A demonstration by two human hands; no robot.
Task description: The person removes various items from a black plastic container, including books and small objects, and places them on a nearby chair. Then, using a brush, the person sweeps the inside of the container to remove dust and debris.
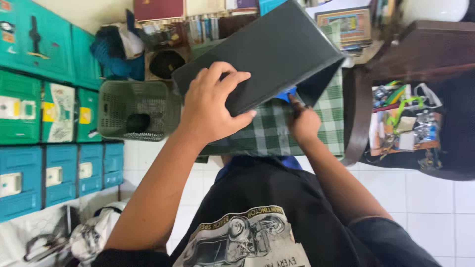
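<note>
Closest to the camera is a black shirt with a pale car picture on it, and both bare arms reach away from it. Next comes the left hand, with its fingers spread flat and curled over the near long edge of a big dark grey box. On the other side, the right hand sits just under the box's open end, with one finger poking up at the lower corner; whether its other fingers are curled shut is hard to tell. Tilted up, the box has its long side running from the left hand up and off toward the far right, so most of it lies past the fingers. Under the box is a green checked cloth. Beside the left hand stands a green basket. Farther off are teal boxes, books and a dark wooden table.
</note>
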